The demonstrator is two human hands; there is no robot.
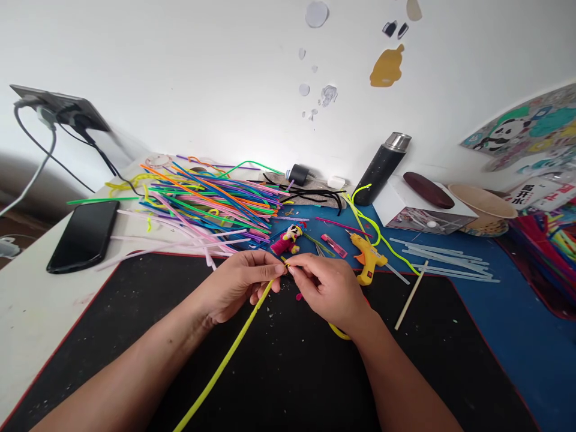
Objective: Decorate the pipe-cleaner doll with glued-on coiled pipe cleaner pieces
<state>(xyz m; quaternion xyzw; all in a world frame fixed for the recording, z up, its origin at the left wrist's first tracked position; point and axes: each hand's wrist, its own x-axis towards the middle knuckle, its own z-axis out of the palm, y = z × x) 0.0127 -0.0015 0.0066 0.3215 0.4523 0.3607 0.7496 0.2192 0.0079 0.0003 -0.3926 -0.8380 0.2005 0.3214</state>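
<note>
At the centre of the frame, over the black desk mat (292, 372) filling the lower half, my left hand (238, 282) and right hand (330, 288) meet fingertip to fingertip, both pinched shut on a yellow-green pipe cleaner (225, 360) that trails to the lower left. A heap of coloured pipe cleaners (211, 204) spreads above the hands, left of centre. A black smartphone (83, 235) lies at the left edge, a dark thermos flask (382, 168) stands upper right. A yellow glue gun (368, 258) rests just right of my right hand, a small pink-and-yellow pipe-cleaner doll (287, 239) just above my fingers.
</note>
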